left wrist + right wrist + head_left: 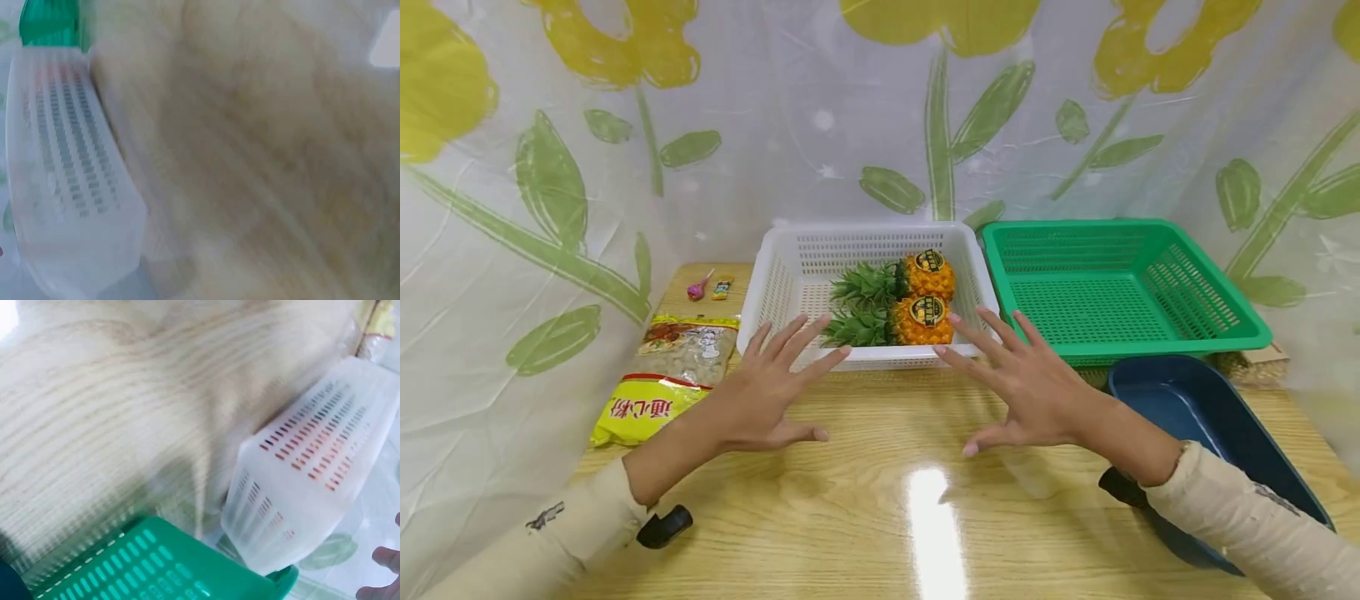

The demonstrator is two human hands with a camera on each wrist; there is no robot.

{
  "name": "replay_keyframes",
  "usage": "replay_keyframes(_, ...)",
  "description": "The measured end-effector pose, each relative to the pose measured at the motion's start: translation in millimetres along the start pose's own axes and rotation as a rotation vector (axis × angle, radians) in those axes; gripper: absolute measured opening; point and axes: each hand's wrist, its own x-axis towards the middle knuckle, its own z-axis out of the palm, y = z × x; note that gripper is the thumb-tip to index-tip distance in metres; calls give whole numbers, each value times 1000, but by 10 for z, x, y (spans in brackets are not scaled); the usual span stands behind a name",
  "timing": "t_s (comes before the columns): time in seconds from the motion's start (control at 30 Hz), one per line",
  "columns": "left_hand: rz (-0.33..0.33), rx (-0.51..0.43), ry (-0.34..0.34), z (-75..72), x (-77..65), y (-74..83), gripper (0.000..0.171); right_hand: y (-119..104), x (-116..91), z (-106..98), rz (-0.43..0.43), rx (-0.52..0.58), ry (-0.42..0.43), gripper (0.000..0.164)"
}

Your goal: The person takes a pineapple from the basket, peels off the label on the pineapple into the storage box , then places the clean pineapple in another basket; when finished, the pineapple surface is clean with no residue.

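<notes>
Both hands hover over the table in the head view, fingers spread and holding nothing. The left hand (767, 392) is near the front left of a white basket (782, 292). The right hand (1030, 379) is by that basket's front right corner, its fingertips overlapping the rim in the picture. Two pineapples, one behind the other (928, 275) and one nearer (917, 321), lie in the white basket with their green leaves toward the left. Each bears a dark round label. A few fingertips (384, 569) show at the right wrist view's edge; the left wrist view shows no hand.
A green basket (1075, 308) stands right of the white one, with a dark blue tub (1187, 400) before it. At left lie a yellow bag of pasta (662, 375), a lollipop (698, 287) and a small wrapped candy (722, 288). A flowered curtain hangs behind.
</notes>
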Motion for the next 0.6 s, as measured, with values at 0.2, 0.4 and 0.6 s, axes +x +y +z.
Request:
replay_keyframes(0.2, -173, -49, 95, -62, -36, -221, 95, 119, 28, -92, 51, 73, 15, 106)
replay_keyframes(0.4, -430, -185, 112, -35, -87, -363, 83, 274, 88, -171, 61, 161, 90, 101)
replay_keyframes(0.6, -608, -273, 117, -20, -67, -422, 81, 370, 187, -236, 119, 295, 63, 94)
